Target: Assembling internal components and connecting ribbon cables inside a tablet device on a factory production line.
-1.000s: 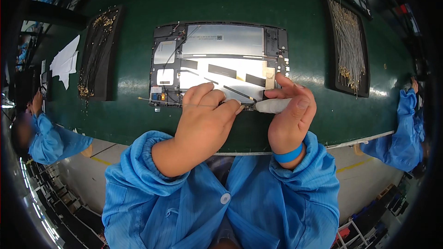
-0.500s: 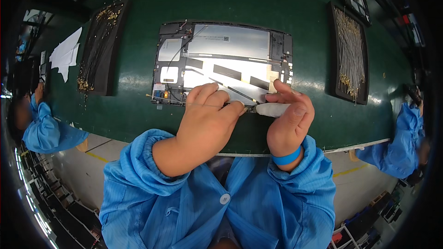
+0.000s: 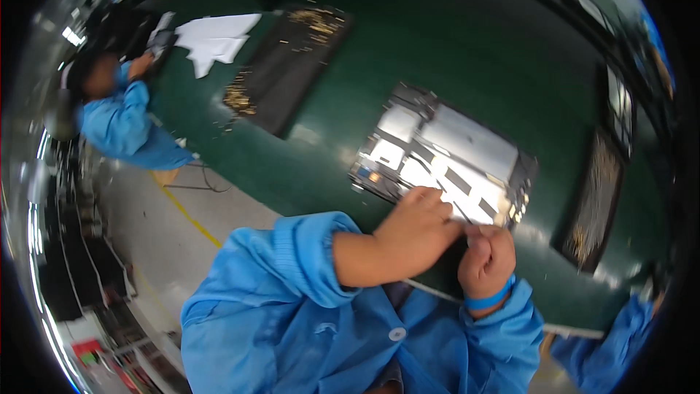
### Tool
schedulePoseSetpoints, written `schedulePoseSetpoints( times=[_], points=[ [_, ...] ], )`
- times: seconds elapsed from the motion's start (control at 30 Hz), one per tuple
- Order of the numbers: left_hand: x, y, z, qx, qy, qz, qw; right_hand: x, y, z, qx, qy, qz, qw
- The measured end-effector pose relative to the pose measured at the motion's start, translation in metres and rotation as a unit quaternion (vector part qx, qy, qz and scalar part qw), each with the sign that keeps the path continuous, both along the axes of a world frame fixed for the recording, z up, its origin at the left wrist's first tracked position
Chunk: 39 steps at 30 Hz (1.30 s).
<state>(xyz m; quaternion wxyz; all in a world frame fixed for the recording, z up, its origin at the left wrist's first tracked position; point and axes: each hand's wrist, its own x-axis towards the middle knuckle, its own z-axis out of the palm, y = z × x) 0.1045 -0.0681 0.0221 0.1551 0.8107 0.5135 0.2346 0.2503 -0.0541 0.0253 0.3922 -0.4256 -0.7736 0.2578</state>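
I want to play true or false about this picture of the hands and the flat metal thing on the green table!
1. The silvery flat device lies on a green table. True.
2. The left hand holds a red cup. False: it rests at the device's near edge, pinching something thin.
3. The right hand has a blue wristband. True.
4. The dark tray of small gold parts sits on top of the device. False: it lies apart, to the left.
5. Both sleeves are yellow. False: they are blue.

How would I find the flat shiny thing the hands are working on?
Look at the long green table. Near its front edge, just above both hands, lies an open flat electronic panel, silver with black strips. The black trays beside it hold small golden parts instead.
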Motion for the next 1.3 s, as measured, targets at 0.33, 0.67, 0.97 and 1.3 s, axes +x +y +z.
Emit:
schedulePoseSetpoints(
  times=[0.33,0.67,0.97,1.3],
  points=[
    [-0.054,0.031,-0.007,0.123,0.039,0.026,0.991,-0.001,0.006,-0.013,-0.21,0.263,-0.15,0.929],
    [-0.105,-0.026,-0.023,0.083,-0.045,0.327,0.94,-0.003,0.011,0.02,-0.318,0.312,-0.162,0.88],
    [-0.101,-0.026,-0.017,0.015,0.002,0.289,0.957,0.018,0.004,0.008,-0.273,0.344,-0.213,0.873],
    [-0.096,-0.026,-0.02,0.057,0.035,0.298,0.952,0.06,0.007,-0.017,-0.277,0.438,-0.317,0.794]
  ],
)
